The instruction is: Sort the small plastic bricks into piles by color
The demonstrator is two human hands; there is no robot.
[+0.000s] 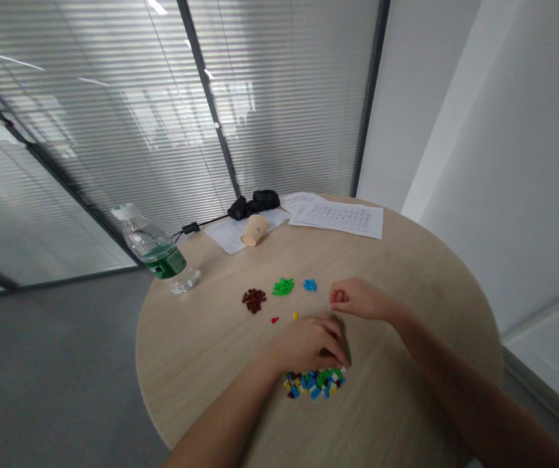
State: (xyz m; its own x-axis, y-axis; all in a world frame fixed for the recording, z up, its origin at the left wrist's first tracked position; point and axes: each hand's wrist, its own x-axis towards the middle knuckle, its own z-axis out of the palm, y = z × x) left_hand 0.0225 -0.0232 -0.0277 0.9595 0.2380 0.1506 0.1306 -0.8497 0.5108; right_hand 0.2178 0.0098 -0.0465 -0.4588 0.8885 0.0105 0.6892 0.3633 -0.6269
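The left hand (306, 344) arches over the near edge of a mixed pile of tiny plastic bricks (313, 385), its fingers (335, 348) bunched narrowly and angled down and to the right, with the fingertips at the pile; whether they pinch a brick is hidden. The right hand (355, 298) hovers just beyond it, curled almost into a loose fist with its knuckles up and fingers toward the left; nothing shows in it, though a tiny brick could be hidden there. The pile is a low, multicoloured spread, its long axis running side to side across the view. Beyond it, a lone yellow brick (295, 315) and a lone red brick (274, 320) lie apart, then a brown heap (253, 300), a green heap (283, 286) and a blue heap (310, 285) sit in a row. All of these rest on a round wood-grain table (177, 364). Farther off lie printed papers (338, 218), a paper cup (255, 229) on its side, a black bundle (253, 205) and a water bottle (155, 250) on its side.
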